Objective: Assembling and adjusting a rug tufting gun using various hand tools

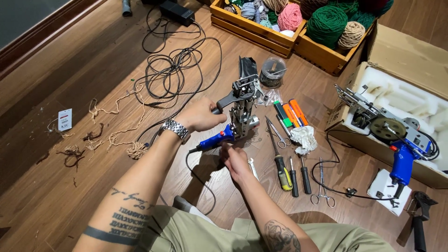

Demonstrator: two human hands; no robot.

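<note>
Item: blue-handled metal tufting gun [238,116], standing upright on the brown wooden floor [70,93] before the seated person. Likely heavy, rigid, sharp-tipped; best held by handles. Left hand [201,114] wraps the grey side handle; right hand [234,160] pinches near the blue grip. Hand tools [291,175] crowd right; tangled black cable [170,70] left.

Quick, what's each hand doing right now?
Left hand: closed on the grey handle of the tufting gun.
Right hand: fingers at the gun's base; grip unclear.

Both hands [201,114] [233,158] hold a tufting gun [240,114] upright.
</note>
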